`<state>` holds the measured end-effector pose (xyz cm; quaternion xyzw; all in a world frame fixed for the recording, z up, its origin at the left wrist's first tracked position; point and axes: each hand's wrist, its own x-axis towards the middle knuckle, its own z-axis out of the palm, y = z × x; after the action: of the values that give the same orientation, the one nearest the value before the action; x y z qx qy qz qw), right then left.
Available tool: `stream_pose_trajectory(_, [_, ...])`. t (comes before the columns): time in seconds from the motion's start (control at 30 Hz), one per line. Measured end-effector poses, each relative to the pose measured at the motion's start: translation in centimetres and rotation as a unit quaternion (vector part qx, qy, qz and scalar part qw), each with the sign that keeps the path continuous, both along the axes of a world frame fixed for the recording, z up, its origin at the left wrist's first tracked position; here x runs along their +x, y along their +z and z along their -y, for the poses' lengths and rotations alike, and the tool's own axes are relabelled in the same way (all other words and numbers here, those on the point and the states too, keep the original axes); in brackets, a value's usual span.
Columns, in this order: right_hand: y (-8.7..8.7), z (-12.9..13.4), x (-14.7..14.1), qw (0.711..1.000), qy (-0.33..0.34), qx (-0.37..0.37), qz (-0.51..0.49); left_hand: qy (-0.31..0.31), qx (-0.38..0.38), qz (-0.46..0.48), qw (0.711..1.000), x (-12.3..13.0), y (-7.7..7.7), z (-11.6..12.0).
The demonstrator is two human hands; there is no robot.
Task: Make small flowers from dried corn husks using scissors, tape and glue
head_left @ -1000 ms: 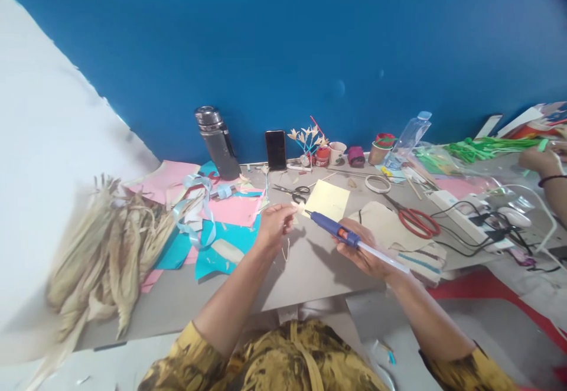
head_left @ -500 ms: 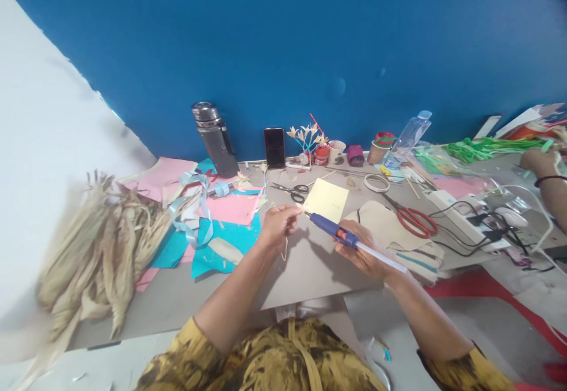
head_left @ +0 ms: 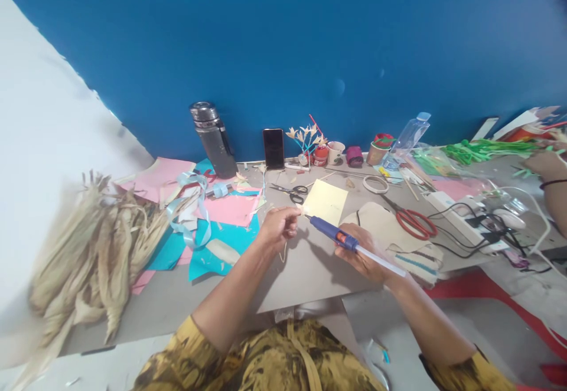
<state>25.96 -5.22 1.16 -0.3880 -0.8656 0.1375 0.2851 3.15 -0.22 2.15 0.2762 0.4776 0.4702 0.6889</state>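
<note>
My right hand (head_left: 361, 252) is wrapped round a blue glue gun (head_left: 330, 231) with a long white glue stick out of its back. The gun's nozzle points left, at the fingertips of my left hand (head_left: 279, 225). Those fingers are pinched on a small pale piece, and a thin pale strand hangs below them. Just behind the nozzle lies a yellow paper square (head_left: 326, 201). Black scissors (head_left: 296, 192) rest at its left. A folded cream cloth (head_left: 376, 228) lies beyond my right hand.
Dried husks (head_left: 106, 249), blue paper (head_left: 206, 255) and a flask (head_left: 215, 143) are at the left. A phone (head_left: 273, 149) and husk flowers (head_left: 308, 137) stand by the wall. Red-handled scissors (head_left: 416, 224), a power strip (head_left: 460, 214) and another person's hand (head_left: 543, 163) are at the right.
Both my hands and the glue gun stay nearly in place. The other person's hand at the far right has shifted slightly. The view has moved a little.
</note>
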Motion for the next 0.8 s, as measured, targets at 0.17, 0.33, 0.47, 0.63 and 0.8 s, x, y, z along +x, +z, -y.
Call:
stream_pose_trajectory(0.17, [-0.01,-0.03,-0.03,1.0,0.006,0.006,-0.006,-0.008,-0.012,0.01,1.0,-0.06,0.01,-0.07])
stream_pose_trajectory(0.33, [0.2,0.0,-0.06,1.0,-0.006,-0.003,0.005,-0.009,-0.017,0.016,1.0,-0.18,-0.23,-0.19])
stream_pose_trajectory(0.47, [0.54,-0.12,-0.15,1.0,-0.001,0.012,-0.003,-0.011,-0.018,0.021,1.0,-0.19,-0.22,-0.06])
stream_pose_trajectory(0.63, [0.83,0.13,-0.36,1.0,-0.004,0.011,0.007,-0.01,-0.017,0.03,0.999,-0.25,-0.07,0.06])
stream_pose_trajectory(0.8, [0.29,-0.09,-0.22,1.0,-0.005,0.02,0.001,-0.01,-0.024,0.035,0.999,-0.34,-0.16,0.11])
